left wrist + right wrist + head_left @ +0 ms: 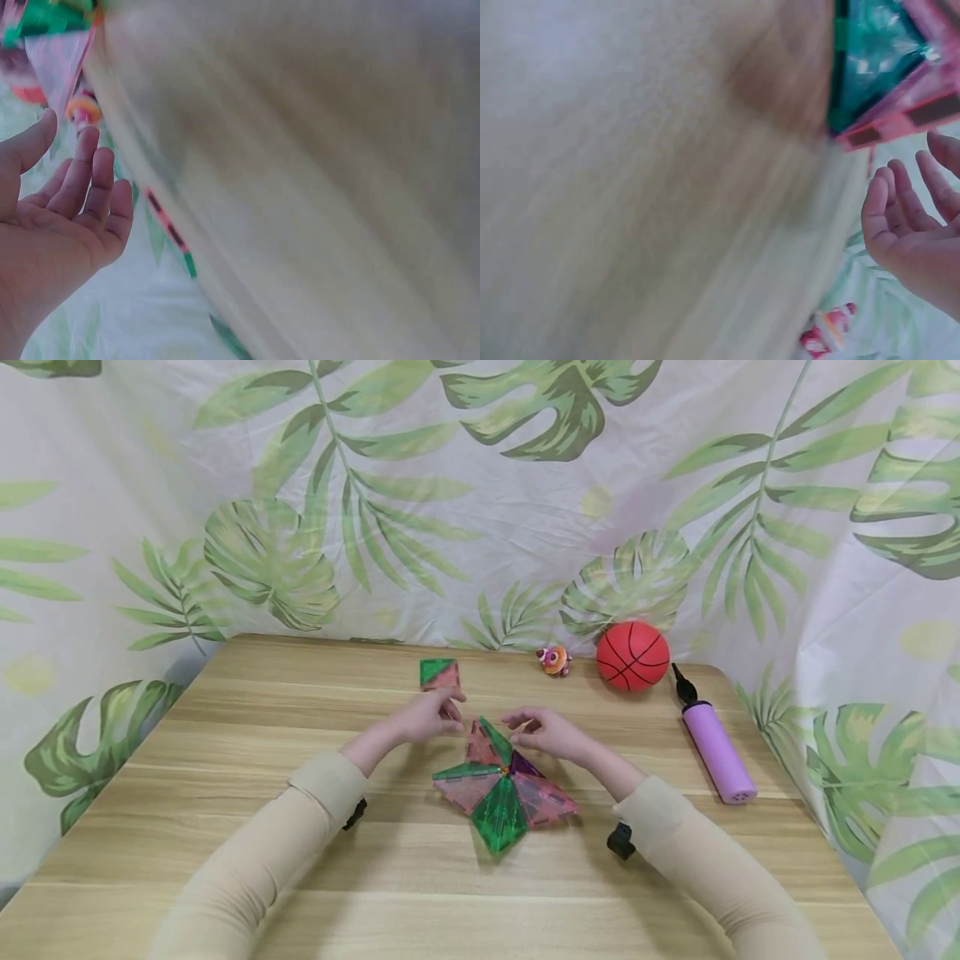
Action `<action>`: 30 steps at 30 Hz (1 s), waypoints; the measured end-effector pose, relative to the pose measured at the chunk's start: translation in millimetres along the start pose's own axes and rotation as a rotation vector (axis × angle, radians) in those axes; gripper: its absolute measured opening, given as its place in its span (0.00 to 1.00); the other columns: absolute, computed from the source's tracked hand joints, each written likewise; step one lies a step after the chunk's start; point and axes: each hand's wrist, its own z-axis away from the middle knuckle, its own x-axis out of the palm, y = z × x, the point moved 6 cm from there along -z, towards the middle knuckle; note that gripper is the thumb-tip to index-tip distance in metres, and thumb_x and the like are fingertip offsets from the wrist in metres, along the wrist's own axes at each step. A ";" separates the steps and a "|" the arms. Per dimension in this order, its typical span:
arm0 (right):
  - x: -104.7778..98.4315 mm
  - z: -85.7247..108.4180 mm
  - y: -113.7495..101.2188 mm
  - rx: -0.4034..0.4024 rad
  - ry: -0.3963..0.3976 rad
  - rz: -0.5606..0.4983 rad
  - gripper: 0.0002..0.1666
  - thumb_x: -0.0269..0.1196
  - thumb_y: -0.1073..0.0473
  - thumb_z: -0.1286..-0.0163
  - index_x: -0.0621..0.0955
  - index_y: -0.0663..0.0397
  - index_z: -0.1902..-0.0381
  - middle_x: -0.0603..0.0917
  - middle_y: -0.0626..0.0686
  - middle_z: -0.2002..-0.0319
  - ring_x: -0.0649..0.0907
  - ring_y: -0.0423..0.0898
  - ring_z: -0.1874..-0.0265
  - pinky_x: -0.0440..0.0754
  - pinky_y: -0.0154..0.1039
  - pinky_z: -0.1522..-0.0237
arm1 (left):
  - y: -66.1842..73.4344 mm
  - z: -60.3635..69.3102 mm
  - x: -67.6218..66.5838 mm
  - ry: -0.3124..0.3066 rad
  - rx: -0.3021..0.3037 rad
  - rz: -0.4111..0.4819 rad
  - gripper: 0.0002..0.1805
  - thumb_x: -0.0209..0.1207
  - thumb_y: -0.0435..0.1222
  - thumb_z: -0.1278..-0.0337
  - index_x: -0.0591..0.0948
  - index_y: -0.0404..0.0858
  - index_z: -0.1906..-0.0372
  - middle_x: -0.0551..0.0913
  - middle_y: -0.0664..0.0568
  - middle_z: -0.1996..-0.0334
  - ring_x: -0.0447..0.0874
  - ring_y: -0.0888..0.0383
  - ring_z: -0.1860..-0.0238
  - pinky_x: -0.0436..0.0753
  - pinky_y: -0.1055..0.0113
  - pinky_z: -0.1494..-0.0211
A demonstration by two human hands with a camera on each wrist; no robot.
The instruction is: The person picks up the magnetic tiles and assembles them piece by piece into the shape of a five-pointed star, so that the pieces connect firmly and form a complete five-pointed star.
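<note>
A star-shaped build of translucent magnetic tiles (501, 814), green, pink and dark purple, stands in the middle of the table. My left hand (431, 717) hovers by its far left side, fingers loosely bent, with nothing in its grasp. Opposite it, at the far right side of the build, my right hand (549, 732) is likewise empty, its fingers relaxed. The left wrist view shows the left fingers (97, 176) spread a little, apart from the tiles. In the right wrist view, the right fingertips lie close to a pink tile edge (900, 124); whether they touch it I cannot tell.
Beyond my left hand lies a flat green and pink tile square (439, 673). Along the back stand a small toy figure (554, 660) and a red basketball (633, 656). A purple hand pump (717, 752) lies at the right. A leaf-print cloth (420, 527) hangs behind the table.
</note>
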 end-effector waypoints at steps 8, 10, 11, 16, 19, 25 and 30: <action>6.0 35.2 -29.5 -0.141 0.011 0.239 0.34 0.66 0.52 0.38 0.71 0.59 0.37 0.76 0.62 0.43 0.78 0.56 0.50 0.80 0.50 0.54 | -25.3 -11.6 -39.6 0.145 -0.053 -0.068 0.31 0.61 0.35 0.42 0.65 0.31 0.35 0.69 0.38 0.37 0.64 0.41 0.35 0.64 0.48 0.33; 11.8 42.2 -31.1 -0.152 0.006 0.296 0.38 0.67 0.48 0.40 0.70 0.56 0.36 0.74 0.61 0.41 0.77 0.57 0.48 0.78 0.51 0.51 | -32.2 -14.5 -45.7 0.175 -0.056 -0.084 0.34 0.62 0.36 0.42 0.64 0.32 0.33 0.66 0.37 0.34 0.61 0.40 0.33 0.61 0.47 0.32; 14.8 45.2 -31.2 -0.153 0.002 0.318 0.40 0.68 0.47 0.41 0.69 0.55 0.35 0.73 0.61 0.40 0.76 0.57 0.46 0.77 0.52 0.48 | -35.3 -15.8 -48.3 0.187 -0.059 -0.096 0.35 0.63 0.37 0.43 0.64 0.33 0.33 0.65 0.38 0.34 0.60 0.40 0.33 0.60 0.47 0.31; 27.5 55.7 -29.2 -0.109 -0.018 0.376 0.45 0.68 0.40 0.44 0.65 0.43 0.31 0.65 0.62 0.35 0.70 0.59 0.39 0.72 0.56 0.43 | -51.4 -22.3 -52.3 0.208 -0.071 -0.156 0.37 0.64 0.37 0.44 0.62 0.35 0.31 0.64 0.38 0.33 0.59 0.40 0.32 0.59 0.45 0.31; 34.2 59.0 -28.2 -0.104 -0.039 0.400 0.43 0.66 0.37 0.43 0.65 0.38 0.32 0.63 0.60 0.34 0.69 0.57 0.38 0.71 0.56 0.42 | -57.8 -24.7 -50.4 0.198 -0.067 -0.193 0.37 0.64 0.36 0.45 0.63 0.34 0.32 0.65 0.38 0.34 0.60 0.39 0.33 0.58 0.45 0.31; 40.8 60.0 -27.3 -0.141 -0.045 0.443 0.39 0.64 0.36 0.41 0.68 0.37 0.33 0.65 0.56 0.36 0.67 0.51 0.39 0.70 0.51 0.41 | -70.9 -25.4 -44.7 0.123 -0.061 -0.341 0.38 0.64 0.41 0.45 0.63 0.30 0.32 0.62 0.32 0.33 0.57 0.35 0.33 0.55 0.41 0.31; 39.8 58.5 -27.4 -0.146 -0.043 0.430 0.38 0.64 0.36 0.41 0.70 0.36 0.35 0.65 0.55 0.35 0.67 0.52 0.38 0.70 0.52 0.40 | -82.3 -24.1 -42.3 0.064 -0.095 -0.407 0.36 0.61 0.45 0.42 0.65 0.34 0.32 0.58 0.35 0.30 0.54 0.35 0.31 0.52 0.35 0.33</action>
